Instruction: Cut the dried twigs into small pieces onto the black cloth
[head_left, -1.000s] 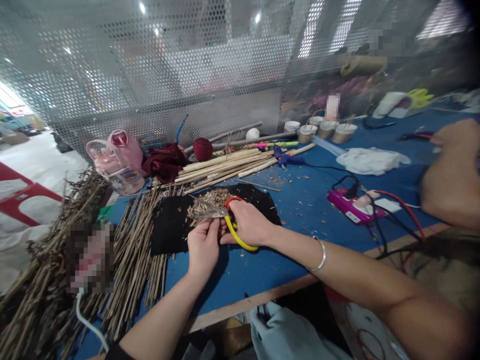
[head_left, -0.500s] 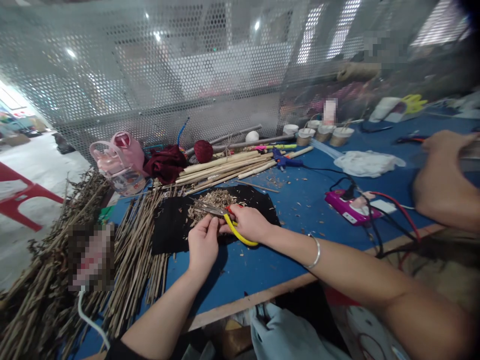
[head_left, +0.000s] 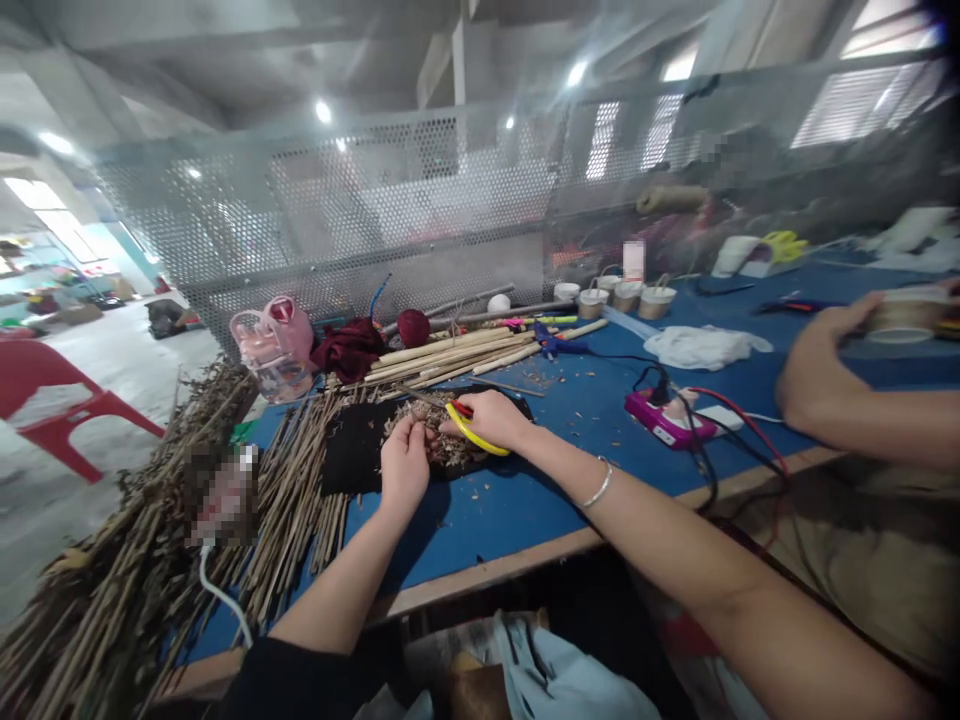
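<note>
My right hand (head_left: 491, 418) grips a pair of scissors by its handles, one loop of which is yellow (head_left: 478, 438). The blades point left, over a heap of chopped dry plant bits (head_left: 452, 455). Close on the left, my left hand (head_left: 405, 462) is closed, thumb against fingers; whatever it pinches is too small to make out. Both hands are above a black cloth (head_left: 346, 455) on the blue tabletop (head_left: 480, 520), and the heap lies on that cloth.
Dry thin stalks (head_left: 300, 490) lie left of the cloth, pale peeled sticks (head_left: 450, 355) behind it. A blue glue gun (head_left: 551, 342), a purple power strip (head_left: 667, 420) and cables are on the right. Another person's arm (head_left: 840, 390) reaches in there. A pink bottle (head_left: 274, 350) stands back left.
The camera view has tilted up, showing more ceiling. My hands stay together over the heap, and the scissor blades are now less visible. The other person's hand now shows at a roll of tape.
</note>
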